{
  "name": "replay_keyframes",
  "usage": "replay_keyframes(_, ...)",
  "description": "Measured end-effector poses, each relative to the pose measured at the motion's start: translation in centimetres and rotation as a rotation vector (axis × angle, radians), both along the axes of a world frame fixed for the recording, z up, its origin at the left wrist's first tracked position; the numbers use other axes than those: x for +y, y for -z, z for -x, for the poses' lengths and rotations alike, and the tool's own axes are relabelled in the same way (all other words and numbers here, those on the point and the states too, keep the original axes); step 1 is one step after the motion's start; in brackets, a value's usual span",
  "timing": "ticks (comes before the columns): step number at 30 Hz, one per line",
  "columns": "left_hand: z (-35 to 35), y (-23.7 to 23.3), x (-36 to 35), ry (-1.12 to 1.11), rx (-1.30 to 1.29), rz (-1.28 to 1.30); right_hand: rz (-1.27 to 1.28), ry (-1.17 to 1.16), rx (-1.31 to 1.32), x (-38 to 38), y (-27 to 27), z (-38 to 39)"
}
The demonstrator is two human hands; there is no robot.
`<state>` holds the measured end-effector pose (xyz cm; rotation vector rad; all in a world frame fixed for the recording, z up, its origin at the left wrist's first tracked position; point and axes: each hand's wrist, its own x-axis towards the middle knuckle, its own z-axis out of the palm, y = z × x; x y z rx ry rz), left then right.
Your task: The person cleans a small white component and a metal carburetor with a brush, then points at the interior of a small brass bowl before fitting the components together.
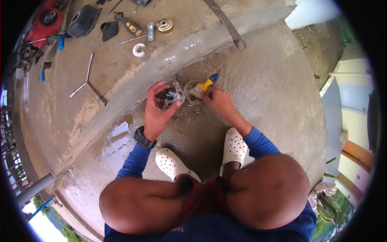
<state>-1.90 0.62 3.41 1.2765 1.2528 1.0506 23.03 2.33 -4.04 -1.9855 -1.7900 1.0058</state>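
Observation:
My left hand (158,112) is closed around a small metal engine part (174,96), grey with dark pieces, fingers on its far side and thumb on its near side. In my right hand (221,104) is a paintbrush (206,83) with a yellow handle and a blue end. Its bristles point down into a shallow round container (189,99) standing on the wet concrete, right beside the engine part. The container's inside shows dirty, brownish contents.
On the raised concrete step lie a Y-shaped socket wrench (87,83), a white ring (139,50), a brass-coloured round part (165,26), a screwdriver handle (132,27) and black housings (84,21). A flat metal bar (226,25) rests across the step edge. Two white clogs (174,163) are on my feet.

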Motion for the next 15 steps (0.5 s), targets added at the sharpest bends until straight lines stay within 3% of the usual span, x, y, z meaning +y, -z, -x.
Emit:
replay_keyframes(3, -0.3, -0.2, -0.1, 0.007, 0.088, -0.068, -0.231, 0.008, 0.094, 0.5, 0.0, -0.5)
replay_keyframes(10, -1.0, -1.7, 0.5, 0.045, 0.015, -0.106, -0.261, 0.155, -0.150, 1.4, -1.3, -9.1)
replay_keyframes(15, -2.0, -2.1, 1.6, 0.105, -0.070, -0.134, -0.257, 0.177, -0.120, 1.2, -1.0, -10.9)
